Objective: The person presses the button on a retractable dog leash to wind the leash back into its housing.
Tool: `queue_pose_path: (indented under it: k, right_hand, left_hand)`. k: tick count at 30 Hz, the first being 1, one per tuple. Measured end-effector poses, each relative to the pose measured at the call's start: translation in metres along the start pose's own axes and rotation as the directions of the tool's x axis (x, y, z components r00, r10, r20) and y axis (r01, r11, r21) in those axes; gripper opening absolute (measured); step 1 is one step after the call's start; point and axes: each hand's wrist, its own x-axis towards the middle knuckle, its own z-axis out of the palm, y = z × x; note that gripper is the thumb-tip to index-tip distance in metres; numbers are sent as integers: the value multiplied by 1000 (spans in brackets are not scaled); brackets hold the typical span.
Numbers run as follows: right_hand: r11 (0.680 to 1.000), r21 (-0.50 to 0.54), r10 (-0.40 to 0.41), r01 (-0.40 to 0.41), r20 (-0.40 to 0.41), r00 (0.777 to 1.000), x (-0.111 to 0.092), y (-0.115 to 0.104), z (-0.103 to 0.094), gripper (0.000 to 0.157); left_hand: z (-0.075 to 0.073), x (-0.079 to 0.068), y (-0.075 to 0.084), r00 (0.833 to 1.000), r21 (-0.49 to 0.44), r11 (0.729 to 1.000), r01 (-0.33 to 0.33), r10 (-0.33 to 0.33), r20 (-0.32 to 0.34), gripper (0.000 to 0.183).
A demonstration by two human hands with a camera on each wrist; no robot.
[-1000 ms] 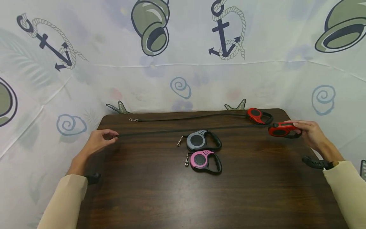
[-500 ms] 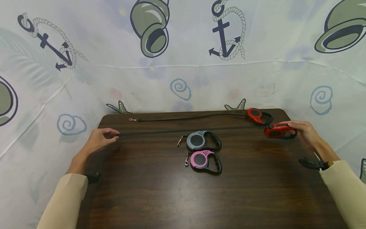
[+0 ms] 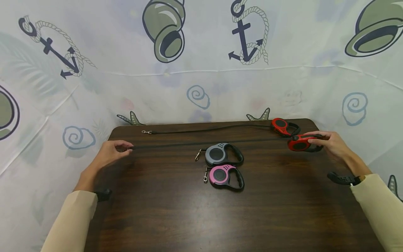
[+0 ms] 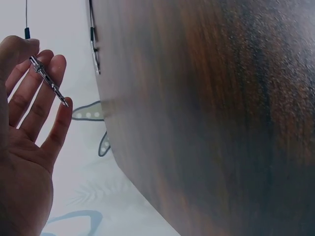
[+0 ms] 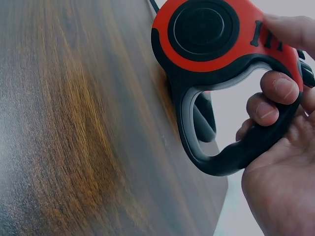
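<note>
My right hand (image 3: 336,146) grips the black handle of a red retractable dog leash (image 3: 297,143), its fingers curled through the loop in the right wrist view. From that casing a dark strap (image 3: 189,144) stretches nearly straight leftward across the table. At its far end, my left hand (image 3: 108,154) pinches the strap between thumb and fingers. In the left wrist view, the metal clip (image 4: 49,81) lies along those fingers. Just behind the held casing rests a second red leash (image 3: 279,126), its strap drawn out to a silver clip (image 3: 146,132) at the left.
A grey retractable leash (image 3: 216,155) lies mid-table, with a pink one (image 3: 219,175) directly in front of it. Both have short metal clips pointing left. The dark wooden table (image 3: 176,217) meets a printed cloth backdrop (image 3: 220,94) at the back.
My right hand has moved slightly left with the red leash casing, toward the second red leash. My left hand stays nearly in place, still pinching the strap end.
</note>
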Motion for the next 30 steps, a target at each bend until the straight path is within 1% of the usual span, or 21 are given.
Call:
queue_pose_path:
  k: [4,7,14,19,24,30]
  right_hand:
    - [999,39,11,-12,21,1000,-2,-2,3,31]
    - [1000,29,11,-11,20,1000,-3,-3,6,32]
    - [995,-99,-4,4,7,1000,-7,-4,14,31]
    - [992,-122,4,-2,12,1000,-7,-3,18,29]
    - [988,-152,-25,28,25,999,-6,-5,22,28]
    - [984,-173,-34,40,39,999,-3,-9,32,30]
  left_hand:
    - [1,3,1,1000,26,999,-20,20,-1,17]
    - [2,4,1,1000,17,1000,-25,25,-1,17]
    - [4,7,6,1000,3,1000,-17,17,10,17]
    - [4,8,11,1000,8,1000,-25,25,12,17]
    - [5,8,14,999,4,999,-40,40,9,17]
    - [6,6,15,999,-17,999,-44,44,5,17]
